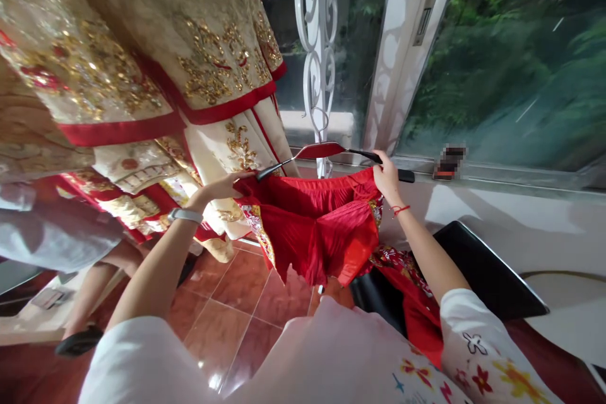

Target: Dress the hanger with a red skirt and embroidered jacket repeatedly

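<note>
A red garment (326, 227) with a gathered waistband and patterned side trim is stretched between my hands; I cannot tell if it is a skirt or trousers. My left hand (225, 187) closes on the waistband's left end, close to the left arm of a clothes hanger (279, 166). At the other end, my right hand (387, 178) grips the waistband together with the hanger's dark right arm. The hanger's hook points up in front of the white scrollwork, and a piece of red cloth shows at its middle. The garment's lower part hangs over the tiled floor.
Cream robes (222, 63) with gold sequins and red borders hang at left. Another person's leg (89, 290) shows beyond them. White scroll ironwork (316, 31) stands before the window. Right of me are a black panel (487, 271) and more red patterned cloth (416, 309).
</note>
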A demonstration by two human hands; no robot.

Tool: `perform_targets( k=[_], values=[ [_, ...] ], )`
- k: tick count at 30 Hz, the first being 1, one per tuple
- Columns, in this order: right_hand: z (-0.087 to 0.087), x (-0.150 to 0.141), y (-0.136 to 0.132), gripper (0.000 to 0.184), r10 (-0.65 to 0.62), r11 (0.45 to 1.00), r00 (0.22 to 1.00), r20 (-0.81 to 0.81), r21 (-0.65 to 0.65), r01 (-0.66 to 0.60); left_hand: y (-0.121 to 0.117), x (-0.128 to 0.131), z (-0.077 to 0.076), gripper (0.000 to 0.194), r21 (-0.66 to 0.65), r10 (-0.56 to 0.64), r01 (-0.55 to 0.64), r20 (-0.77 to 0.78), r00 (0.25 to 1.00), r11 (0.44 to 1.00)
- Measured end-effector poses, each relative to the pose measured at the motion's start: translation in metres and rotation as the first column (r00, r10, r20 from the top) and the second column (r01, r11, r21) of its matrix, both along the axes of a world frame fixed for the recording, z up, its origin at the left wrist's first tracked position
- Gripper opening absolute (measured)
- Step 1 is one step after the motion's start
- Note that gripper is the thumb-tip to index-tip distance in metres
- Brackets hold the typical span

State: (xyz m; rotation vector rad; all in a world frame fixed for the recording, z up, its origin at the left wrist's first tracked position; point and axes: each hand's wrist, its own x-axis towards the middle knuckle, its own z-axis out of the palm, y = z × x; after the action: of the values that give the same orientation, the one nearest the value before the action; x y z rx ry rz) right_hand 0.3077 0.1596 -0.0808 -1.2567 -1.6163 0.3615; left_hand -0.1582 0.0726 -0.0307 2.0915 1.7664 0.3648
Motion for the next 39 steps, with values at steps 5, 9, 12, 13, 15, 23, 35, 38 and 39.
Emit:
perform_targets(
  k=[5,9,12,13,15,23,35,38,39],
  values=[
    [0.01,0.006,-0.017,0.052,-0.062,0.998,0.994,0.092,0.032,0.059,0.004,0.02,0.03,0.082,0.058,-0.032,0.036,-0.069,0.997,0.998],
    [0.008,0.003,-0.03,0.055,-0.077,0.997,0.99,0.12,0.008,0.077,-0.002,0.049,0.068,0.081,0.156,-0.074,0.092,-0.118,0.99,0.983],
    [0.0,-0.001,-0.037,0.055,-0.075,0.997,0.988,0.134,-0.004,0.076,-0.017,0.091,0.077,0.076,0.24,-0.048,0.087,-0.166,0.985,0.967],
    [-0.004,-0.003,-0.039,0.056,-0.081,0.997,0.987,0.14,-0.008,0.083,-0.023,0.107,0.074,0.073,0.261,-0.011,0.063,-0.198,0.98,0.963],
    [-0.012,-0.005,-0.041,0.059,-0.094,0.995,0.98,0.173,-0.022,0.099,-0.037,0.14,0.061,0.065,0.31,0.111,-0.026,-0.263,0.958,0.951],
    [-0.026,-0.014,-0.038,0.063,-0.019,0.987,0.953,0.302,-0.149,0.067,-0.067,0.19,0.015,0.079,0.659,0.426,-0.305,-0.026,0.905,0.687],
    [-0.018,-0.023,-0.046,0.065,0.079,0.971,0.967,0.242,-0.238,-0.02,-0.142,0.247,-0.04,0.078,0.677,0.246,-0.327,0.216,0.945,0.659],
    [-0.021,-0.026,-0.046,0.066,0.063,0.966,0.963,0.261,-0.259,0.007,-0.169,0.271,-0.087,0.075,0.551,-0.122,0.007,0.173,0.977,0.835],
    [-0.021,-0.026,-0.046,0.066,0.056,0.965,0.961,0.27,-0.261,0.017,-0.18,0.278,-0.105,0.074,0.463,-0.201,0.105,0.164,0.966,0.88]
  ],
)
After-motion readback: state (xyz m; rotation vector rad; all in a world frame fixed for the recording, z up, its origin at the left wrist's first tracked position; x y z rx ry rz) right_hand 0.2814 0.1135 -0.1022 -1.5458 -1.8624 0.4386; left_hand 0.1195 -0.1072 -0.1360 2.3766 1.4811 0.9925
